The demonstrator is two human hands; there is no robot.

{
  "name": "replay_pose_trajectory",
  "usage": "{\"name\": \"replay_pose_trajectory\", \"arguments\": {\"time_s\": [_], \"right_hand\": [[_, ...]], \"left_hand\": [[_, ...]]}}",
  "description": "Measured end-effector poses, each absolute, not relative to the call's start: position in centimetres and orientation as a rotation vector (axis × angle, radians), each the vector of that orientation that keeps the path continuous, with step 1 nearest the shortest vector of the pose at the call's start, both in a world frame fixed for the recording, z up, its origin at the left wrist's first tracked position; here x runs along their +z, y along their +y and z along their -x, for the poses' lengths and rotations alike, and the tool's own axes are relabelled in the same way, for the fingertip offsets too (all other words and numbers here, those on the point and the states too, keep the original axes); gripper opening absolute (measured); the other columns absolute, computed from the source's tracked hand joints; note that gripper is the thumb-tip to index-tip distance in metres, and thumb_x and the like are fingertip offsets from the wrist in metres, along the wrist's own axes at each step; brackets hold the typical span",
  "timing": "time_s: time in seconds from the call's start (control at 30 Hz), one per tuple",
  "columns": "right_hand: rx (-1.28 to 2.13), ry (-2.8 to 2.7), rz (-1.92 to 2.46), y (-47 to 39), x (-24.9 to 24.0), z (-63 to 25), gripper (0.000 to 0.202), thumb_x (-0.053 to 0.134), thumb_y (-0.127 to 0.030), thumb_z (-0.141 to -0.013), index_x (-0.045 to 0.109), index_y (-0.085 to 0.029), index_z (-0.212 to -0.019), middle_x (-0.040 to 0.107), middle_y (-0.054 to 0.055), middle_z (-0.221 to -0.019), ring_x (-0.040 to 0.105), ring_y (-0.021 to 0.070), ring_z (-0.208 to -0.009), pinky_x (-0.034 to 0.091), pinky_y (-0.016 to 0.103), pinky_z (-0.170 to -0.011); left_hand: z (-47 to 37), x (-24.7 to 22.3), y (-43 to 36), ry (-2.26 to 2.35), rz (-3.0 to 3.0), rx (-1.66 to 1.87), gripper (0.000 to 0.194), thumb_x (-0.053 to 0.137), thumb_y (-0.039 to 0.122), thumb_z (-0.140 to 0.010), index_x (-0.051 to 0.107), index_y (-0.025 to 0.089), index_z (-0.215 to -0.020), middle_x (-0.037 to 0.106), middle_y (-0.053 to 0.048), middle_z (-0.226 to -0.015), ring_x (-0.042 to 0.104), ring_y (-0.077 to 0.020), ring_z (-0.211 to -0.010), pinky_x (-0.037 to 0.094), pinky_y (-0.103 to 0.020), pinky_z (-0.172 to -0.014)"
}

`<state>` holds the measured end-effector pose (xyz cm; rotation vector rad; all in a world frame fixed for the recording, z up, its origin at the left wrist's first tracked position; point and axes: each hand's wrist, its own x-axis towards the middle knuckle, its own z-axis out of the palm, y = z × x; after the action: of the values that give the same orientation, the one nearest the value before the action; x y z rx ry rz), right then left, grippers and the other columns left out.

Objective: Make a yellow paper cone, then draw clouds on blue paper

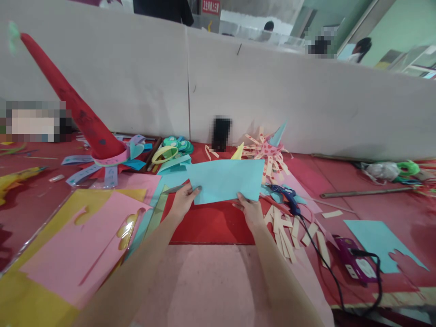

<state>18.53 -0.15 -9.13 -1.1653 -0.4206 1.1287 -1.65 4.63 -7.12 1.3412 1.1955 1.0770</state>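
A light blue paper sheet (227,180) is held up between my two hands, over a red sheet (211,227) on the table. My left hand (184,200) pinches its lower left corner, thumb on the near face. At the lower right edge my right hand (249,209) grips it the same way, with some fingers hidden behind or below the paper. Strips of cream paper (284,238) and a blue glue gun (289,197) lie just right of my right hand. Pink sheets (68,250) lie to the left.
A tall red paper cone (81,109) stands at the back left. A pink paper piece with a spike (270,147) is behind the sheet. Further right are a purple power box (354,261) with a black cable and a cut blue sheet (378,236). A grey partition (306,100) runs behind.
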Motion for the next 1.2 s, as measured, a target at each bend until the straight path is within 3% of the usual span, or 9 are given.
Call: {"name": "replay_pose_trajectory", "arguments": {"time_s": [0.17, 0.3, 0.47, 0.7, 0.83, 1.0, 1.2], "right_hand": [[1.122, -0.403, 1.172, -0.1, -9.1, -18.6, 0.029, 0.079, -0.027, -0.046, 0.066, -0.013, -0.068, 0.065, -0.001, -0.065, 0.060, 0.0111, -0.053, 0.055, 0.023, -0.046], [1.130, -0.474, 1.180, -0.4, -8.8, -18.4, 0.029, 0.076, -0.031, -0.052, 0.066, -0.014, -0.073, 0.066, 0.000, -0.070, 0.062, 0.0131, -0.058, 0.055, 0.025, -0.051], [1.158, -0.696, 1.268, -0.8, -8.6, -17.1, 0.032, 0.068, -0.040, -0.061, 0.067, -0.012, -0.077, 0.067, 0.004, -0.075, 0.062, 0.0180, -0.062, 0.053, 0.028, -0.050], [0.968, -0.720, 1.327, -0.7, -8.8, -16.4, 0.042, 0.066, -0.042, -0.061, 0.063, -0.015, -0.094, 0.066, 0.004, -0.091, 0.059, 0.0181, -0.068, 0.050, 0.026, -0.045], [0.976, -0.754, 1.477, -0.9, -8.3, -16.3, 0.044, 0.069, -0.041, -0.056, 0.064, -0.013, -0.090, 0.068, 0.006, -0.084, 0.060, 0.0185, -0.061, 0.051, 0.030, -0.055], [0.842, -0.785, 1.509, -1.0, -8.4, -16.2, 0.043, 0.068, -0.041, -0.058, 0.064, -0.013, -0.089, 0.068, 0.007, -0.089, 0.060, 0.0230, -0.089, 0.045, 0.034, -0.085], [0.836, -0.979, 1.556, -1.0, -9.8, -16.2, 0.046, 0.068, -0.045, -0.055, 0.065, -0.017, -0.091, 0.067, 0.007, -0.095, 0.057, 0.0282, -0.096, 0.043, 0.042, -0.087]], "left_hand": [[1.3, -7.0, 4.6, 1.119, -1.282, 0.980, 0.042, 0.064, 0.045, -0.064, 0.060, 0.014, -0.091, 0.068, -0.006, -0.091, 0.061, -0.0236, -0.086, 0.050, -0.035, -0.076], [0.9, -7.1, 4.4, 1.092, -1.177, 0.803, 0.042, 0.068, 0.041, -0.061, 0.059, 0.013, -0.091, 0.069, -0.007, -0.083, 0.065, -0.0234, -0.074, 0.053, -0.037, -0.069], [0.7, -7.7, 4.4, 1.071, -1.149, 0.825, 0.036, 0.069, 0.039, -0.061, 0.059, 0.013, -0.084, 0.069, -0.006, -0.076, 0.066, -0.0232, -0.069, 0.054, -0.037, -0.067], [0.6, -8.1, 4.2, 1.003, -1.193, 0.767, 0.029, 0.070, 0.034, -0.060, 0.061, 0.013, -0.078, 0.070, -0.006, -0.072, 0.067, -0.0227, -0.069, 0.055, -0.034, -0.068], [0.6, -7.8, 4.1, 1.039, -1.274, 0.731, 0.025, 0.068, 0.032, -0.062, 0.064, 0.011, -0.077, 0.070, -0.009, -0.070, 0.067, -0.0237, -0.068, 0.055, -0.033, -0.065], [0.6, -6.9, 3.4, 1.025, -1.326, 0.716, 0.021, 0.067, 0.029, -0.063, 0.067, 0.012, -0.073, 0.071, -0.009, -0.073, 0.067, -0.0231, -0.070, 0.054, -0.034, -0.068], [0.3, -6.7, 3.1, 1.188, -1.508, 0.735, 0.010, 0.064, 0.021, -0.063, 0.067, 0.014, -0.070, 0.071, -0.004, -0.070, 0.066, -0.0215, -0.072, 0.053, -0.031, -0.067]]}}
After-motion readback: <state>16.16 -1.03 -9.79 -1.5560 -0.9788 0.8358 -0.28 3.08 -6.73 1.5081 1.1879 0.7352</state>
